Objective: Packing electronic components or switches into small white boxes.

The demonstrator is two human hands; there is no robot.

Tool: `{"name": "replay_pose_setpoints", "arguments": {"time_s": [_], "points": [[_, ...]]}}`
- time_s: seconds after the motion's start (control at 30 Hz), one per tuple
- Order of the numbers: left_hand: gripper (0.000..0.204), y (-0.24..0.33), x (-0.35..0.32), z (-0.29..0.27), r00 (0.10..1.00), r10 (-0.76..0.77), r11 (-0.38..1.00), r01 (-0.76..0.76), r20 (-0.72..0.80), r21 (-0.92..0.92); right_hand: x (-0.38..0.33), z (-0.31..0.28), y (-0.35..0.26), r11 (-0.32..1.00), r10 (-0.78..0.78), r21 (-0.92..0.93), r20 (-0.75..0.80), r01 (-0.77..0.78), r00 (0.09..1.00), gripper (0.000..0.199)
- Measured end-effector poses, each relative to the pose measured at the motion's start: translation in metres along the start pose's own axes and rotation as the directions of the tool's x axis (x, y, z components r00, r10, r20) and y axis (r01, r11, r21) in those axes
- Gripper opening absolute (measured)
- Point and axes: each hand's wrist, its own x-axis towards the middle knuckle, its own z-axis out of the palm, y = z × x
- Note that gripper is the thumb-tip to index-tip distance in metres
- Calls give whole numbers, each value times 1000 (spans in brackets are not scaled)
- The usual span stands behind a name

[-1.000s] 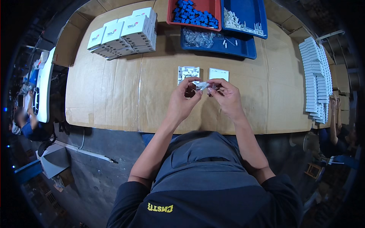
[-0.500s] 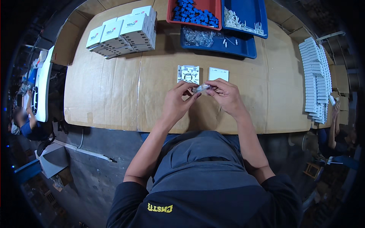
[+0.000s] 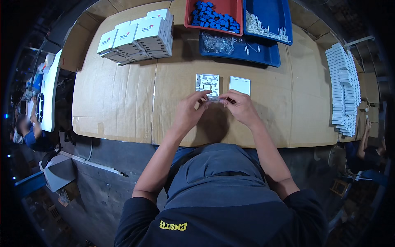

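- A small clear plastic bag (image 3: 213,99) is held between both hands, just above the cardboard-covered tabletop (image 3: 123,99) and near its front edge; what is inside the bag is too small to make out.
- The left hand (image 3: 190,112) has its fingers curled, thumb and fingertips pinched on the left end of the bag.
- The right hand (image 3: 240,108) pinches the right end the same way, its fingers bent inward; the two hands nearly touch over the bag.
- Just beyond the hands lie a white square part with openings (image 3: 207,82) and, beside it on the right, a plain white square plate (image 3: 240,85).
- Farther back stand a red tray (image 3: 193,16) of small blue pieces, a blue tray (image 3: 284,24) of small white pieces cut off by the top edge, and a flat blue tray (image 3: 263,57) with clear bags.
- White boxes (image 3: 140,35) are stacked at the back left; a long stack of white plates (image 3: 343,88) runs along the right edge, bent by the lens.
- Other people at the left and right margins are blurred and partly cut off.
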Motion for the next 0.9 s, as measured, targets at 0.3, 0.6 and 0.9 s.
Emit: {"name": "replay_pose_setpoints", "arguments": {"time_s": [0.3, 0.6, 0.9], "points": [[12, -51, 44, -12, 979, 192, 916, -153, -70, 371, 54, 17, 23, 941, -204, -282, -28, 188, 979, 15], [15, -57, 46, -8, 985, 169, 867, -134, -29, 480, 58, 26, 12, 898, -104, -434, -61, 67, 993, 12], [46, -58, 17, -12, 956, 282, 816, -282, 78, 504, 45, 31, 23, 880, -220, -445, -74, 165, 973, 13]]}}
